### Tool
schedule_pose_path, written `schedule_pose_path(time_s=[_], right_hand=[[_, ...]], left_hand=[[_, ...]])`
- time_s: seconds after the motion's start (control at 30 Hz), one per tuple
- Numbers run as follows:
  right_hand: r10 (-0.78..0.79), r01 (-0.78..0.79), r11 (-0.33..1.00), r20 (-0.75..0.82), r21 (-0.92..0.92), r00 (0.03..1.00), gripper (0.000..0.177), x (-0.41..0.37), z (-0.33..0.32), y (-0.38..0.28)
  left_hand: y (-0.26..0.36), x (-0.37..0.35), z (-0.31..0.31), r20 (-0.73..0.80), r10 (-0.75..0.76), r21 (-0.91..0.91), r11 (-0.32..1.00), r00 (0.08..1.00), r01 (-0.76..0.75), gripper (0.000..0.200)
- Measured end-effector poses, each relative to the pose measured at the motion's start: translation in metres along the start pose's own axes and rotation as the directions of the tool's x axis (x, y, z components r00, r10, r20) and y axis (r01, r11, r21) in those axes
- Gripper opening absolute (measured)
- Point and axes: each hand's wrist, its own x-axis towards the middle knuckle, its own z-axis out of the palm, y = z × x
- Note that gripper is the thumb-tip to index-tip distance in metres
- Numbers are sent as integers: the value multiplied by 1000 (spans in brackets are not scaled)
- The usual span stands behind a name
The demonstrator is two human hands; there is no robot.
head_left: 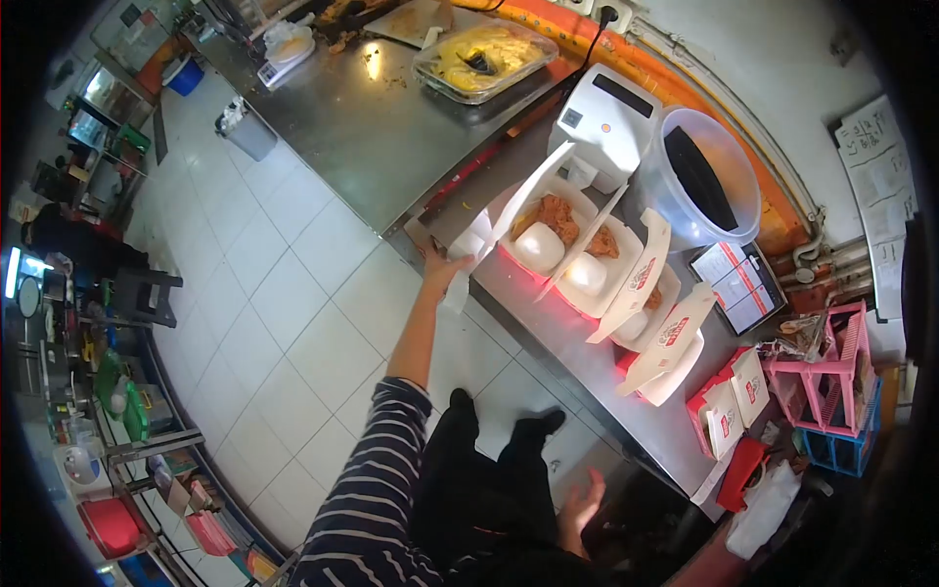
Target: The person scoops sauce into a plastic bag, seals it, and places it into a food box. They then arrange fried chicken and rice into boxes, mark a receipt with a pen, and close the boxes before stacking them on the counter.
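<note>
My left hand (442,264) reaches out to the counter corner, its fingers closed on a thin white wrapper (455,291) that hangs over the edge. Just right of it stands an open food box (513,256) with fried chicken (557,217) and a white rounded item (538,247). A second open box (585,305) beside it holds the same kinds of food. Two more boxes with raised printed lids (636,281) (675,334) follow along the counter. My right hand (584,504) is low, near my body, with fingers apart and nothing in it.
Behind the boxes are a white machine (604,122) and a clear bucket (743,186). A lidded tray (485,61) sits on the steel table (362,147). Flat printed boxes (721,419) and a pink rack (817,377) are at the right. A grey bin (252,137) stands on the floor.
</note>
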Motion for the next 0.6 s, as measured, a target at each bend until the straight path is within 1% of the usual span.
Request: schedule_pose_path(time_s=[0.03,0.07,0.1,0.13,0.17,0.23,0.27,0.3,0.33,0.37,0.4,0.43,0.5,0.57,0.6], right_hand=[[-94,95,995,64,-11,993,33,3,10,-18],[-179,183,983,138,-15,974,33,6,17,-34],[-169,169,985,147,12,975,28,11,28,-47],[-193,191,981,173,32,966,26,19,37,-56],[-221,214,975,195,56,956,23,28,47,-63],[-130,99,988,301,115,945,19,48,66,-74],[-193,163,979,304,124,933,18,60,76,-84],[-259,227,965,306,134,916,17,73,87,-100],[-267,196,957,387,214,883,18,84,99,-114],[-281,157,945,463,288,841,21,94,113,-126],[-250,79,939,502,336,828,23,101,130,-140],[-220,-2,926,542,379,811,25,105,148,-157],[-110,-303,816,647,492,755,32,110,180,-205],[24,-536,708,743,460,669,37,111,212,-241],[-12,-567,669,770,480,638,38,113,228,-250]], left_hand=[[-14,1,2,-30,10,-61,998,999,-12,58],[-18,-5,-3,90,-97,47,995,991,93,55],[-14,-15,-10,199,-214,169,969,956,182,52],[-4,-23,-17,293,-329,295,924,898,242,50],[19,-44,-26,358,-272,363,922,893,136,39],[5,-76,-52,306,-103,502,862,946,-68,29],[-1,-89,-66,288,-6,567,807,958,-165,25],[13,-102,-79,164,161,614,756,973,-229,18],[38,-115,-93,48,330,666,693,943,-277,14],[52,-123,-108,-6,346,692,679,938,-245,17],[65,-131,-119,-63,361,715,667,930,-210,22],[79,-142,-123,-27,393,741,625,919,-246,24],[97,-163,-133,54,451,786,531,891,-316,28],[87,-196,-131,195,370,807,465,908,-363,28],[85,-209,-127,262,324,814,433,909,-388,29]])
